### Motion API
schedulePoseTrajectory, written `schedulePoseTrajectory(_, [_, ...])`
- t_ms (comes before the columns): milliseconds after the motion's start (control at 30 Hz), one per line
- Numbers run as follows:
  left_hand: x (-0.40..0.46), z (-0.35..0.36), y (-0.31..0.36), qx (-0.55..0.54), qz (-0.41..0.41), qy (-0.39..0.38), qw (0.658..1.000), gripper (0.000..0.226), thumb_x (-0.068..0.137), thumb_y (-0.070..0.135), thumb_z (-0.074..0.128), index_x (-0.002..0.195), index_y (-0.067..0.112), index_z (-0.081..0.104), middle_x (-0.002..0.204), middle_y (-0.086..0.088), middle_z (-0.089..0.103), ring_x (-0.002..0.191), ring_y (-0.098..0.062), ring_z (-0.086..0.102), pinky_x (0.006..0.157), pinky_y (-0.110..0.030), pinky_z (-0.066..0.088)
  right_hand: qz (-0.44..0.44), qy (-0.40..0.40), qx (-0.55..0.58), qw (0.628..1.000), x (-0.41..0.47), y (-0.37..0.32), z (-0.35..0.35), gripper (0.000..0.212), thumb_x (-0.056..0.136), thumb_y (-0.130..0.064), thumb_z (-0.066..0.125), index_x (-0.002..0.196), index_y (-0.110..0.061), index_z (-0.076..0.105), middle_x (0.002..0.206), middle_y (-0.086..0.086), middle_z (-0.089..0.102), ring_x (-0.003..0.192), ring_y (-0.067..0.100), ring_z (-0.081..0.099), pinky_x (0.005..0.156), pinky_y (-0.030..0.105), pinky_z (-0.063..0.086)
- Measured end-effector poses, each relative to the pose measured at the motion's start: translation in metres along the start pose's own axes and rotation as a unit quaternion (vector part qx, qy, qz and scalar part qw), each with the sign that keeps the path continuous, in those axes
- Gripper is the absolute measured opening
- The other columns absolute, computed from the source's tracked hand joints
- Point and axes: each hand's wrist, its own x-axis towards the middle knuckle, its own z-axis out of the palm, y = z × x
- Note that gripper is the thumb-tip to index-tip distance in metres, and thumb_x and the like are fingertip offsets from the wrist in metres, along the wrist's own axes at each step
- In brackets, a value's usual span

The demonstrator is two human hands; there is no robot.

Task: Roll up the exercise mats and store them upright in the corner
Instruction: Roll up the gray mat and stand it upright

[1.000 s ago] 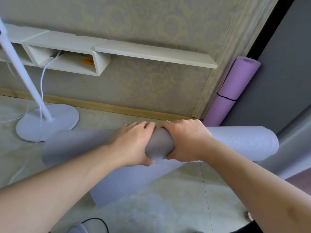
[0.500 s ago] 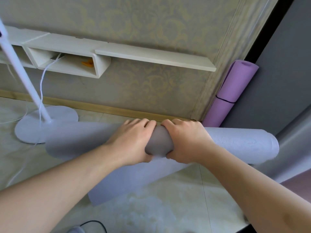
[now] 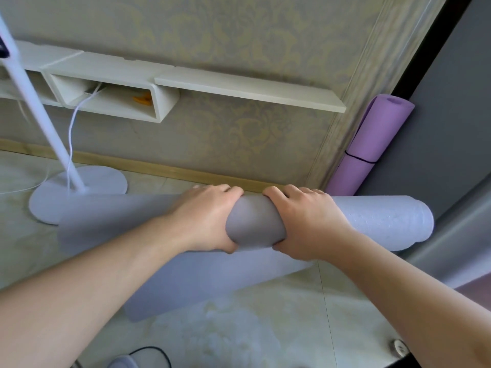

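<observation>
A grey exercise mat (image 3: 382, 221) lies rolled across the floor in front of me, with a loose flap still trailing toward me underneath. My left hand (image 3: 204, 216) and my right hand (image 3: 303, 221) grip the roll side by side at its middle, fingers curled over the top and thumbs beneath. A purple mat (image 3: 372, 139), rolled and bound with a black strap, stands upright in the corner behind the roll's right end.
A white floor lamp's round base (image 3: 79, 189) and pole stand at the left, touching the roll's left end, with a white cord. A white wall shelf (image 3: 239, 88) runs above. A grey panel (image 3: 451, 128) bounds the right side. A dark cable lies on the floor near me.
The roll and both hands have shifted slightly away from me toward the wall, and the trailing flap has grown shorter. The grip of both hands is unchanged.
</observation>
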Motion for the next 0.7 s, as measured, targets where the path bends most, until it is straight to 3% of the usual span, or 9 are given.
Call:
schedulePoseTrajectory(133, [-0.003, 0.020, 0.011, 0.090, 0.036, 0.015, 0.995, 0.101, 0.058, 0.058, 0.087, 0.140, 0.021, 0.040, 0.129, 0.001, 0.054, 0.118, -0.027, 0.058, 0.098, -0.043, 0.047, 0.017, -0.021, 0.038, 0.999, 0.001, -0.007, -0.005, 0.073, 0.064, -0.061, 0.076, 0.123, -0.030, 0.046, 0.102, -0.008, 0.064, 0.088, 0.026, 0.065, 0.066, 0.036, 0.051])
schedulePoseTrajectory(233, [-0.002, 0.026, 0.015, 0.106, 0.043, 0.032, 0.993, 0.094, 0.059, 0.056, 0.089, 0.132, 0.020, 0.041, 0.125, -0.001, 0.053, 0.114, -0.028, 0.057, 0.096, -0.044, 0.046, 0.020, -0.038, 0.055, 0.998, 0.002, -0.009, -0.004, 0.076, 0.063, -0.063, 0.079, 0.122, -0.030, 0.045, 0.102, -0.009, 0.064, 0.087, 0.024, 0.063, 0.068, 0.036, 0.052])
schedulePoseTrajectory(333, [0.001, 0.020, 0.011, 0.097, 0.038, 0.018, 0.994, 0.085, 0.058, 0.051, 0.087, 0.122, 0.023, 0.039, 0.122, 0.002, 0.053, 0.112, -0.027, 0.057, 0.093, -0.043, 0.046, 0.019, -0.047, 0.049, 0.998, 0.000, -0.014, -0.004, 0.098, 0.060, -0.071, 0.084, 0.136, -0.028, 0.039, 0.117, -0.004, 0.059, 0.102, 0.026, 0.063, 0.082, 0.039, 0.051])
schedulePoseTrajectory(433, [0.004, 0.007, 0.001, 0.061, 0.017, -0.004, 0.998, 0.089, 0.051, 0.055, 0.087, 0.121, 0.026, 0.039, 0.119, 0.005, 0.055, 0.112, -0.025, 0.059, 0.090, -0.043, 0.047, -0.011, -0.017, -0.050, 0.999, -0.001, -0.016, -0.002, 0.128, 0.054, -0.072, 0.090, 0.153, -0.024, 0.025, 0.126, 0.004, 0.051, 0.113, 0.031, 0.056, 0.099, 0.047, 0.046])
schedulePoseTrajectory(500, [0.004, 0.003, -0.004, 0.032, 0.005, -0.020, 0.999, 0.087, 0.049, 0.056, 0.085, 0.119, 0.029, 0.041, 0.114, 0.008, 0.056, 0.108, -0.024, 0.061, 0.084, -0.041, 0.046, -0.017, -0.013, -0.053, 0.998, 0.001, -0.018, 0.000, 0.119, 0.057, -0.067, 0.091, 0.149, -0.024, 0.028, 0.121, 0.004, 0.053, 0.108, 0.031, 0.059, 0.092, 0.046, 0.049])
schedulePoseTrajectory(567, [0.002, 0.004, -0.005, 0.030, 0.008, -0.031, 0.999, 0.083, 0.051, 0.056, 0.084, 0.118, 0.029, 0.041, 0.111, 0.010, 0.056, 0.106, -0.022, 0.061, 0.082, -0.039, 0.043, -0.017, -0.006, -0.021, 1.000, 0.002, -0.018, 0.004, 0.094, 0.066, -0.060, 0.085, 0.138, -0.026, 0.037, 0.112, 0.001, 0.057, 0.098, 0.030, 0.063, 0.077, 0.040, 0.049])
schedulePoseTrajectory(633, [-0.002, 0.009, 0.000, 0.050, 0.016, -0.034, 0.998, 0.083, 0.054, 0.055, 0.085, 0.120, 0.027, 0.041, 0.115, 0.008, 0.056, 0.109, -0.023, 0.059, 0.087, -0.039, 0.043, -0.009, -0.010, 0.013, 1.000, 0.004, -0.018, 0.004, 0.076, 0.069, -0.056, 0.079, 0.128, -0.027, 0.041, 0.105, -0.002, 0.060, 0.090, 0.029, 0.064, 0.067, 0.036, 0.045])
schedulePoseTrajectory(700, [-0.006, 0.018, 0.008, 0.090, 0.035, -0.022, 0.995, 0.088, 0.058, 0.055, 0.087, 0.126, 0.024, 0.041, 0.122, 0.002, 0.054, 0.115, -0.026, 0.056, 0.096, -0.041, 0.044, 0.000, -0.026, 0.043, 0.999, 0.005, -0.018, 0.002, 0.071, 0.065, -0.058, 0.077, 0.120, -0.028, 0.043, 0.100, -0.005, 0.064, 0.084, 0.028, 0.064, 0.064, 0.036, 0.049])
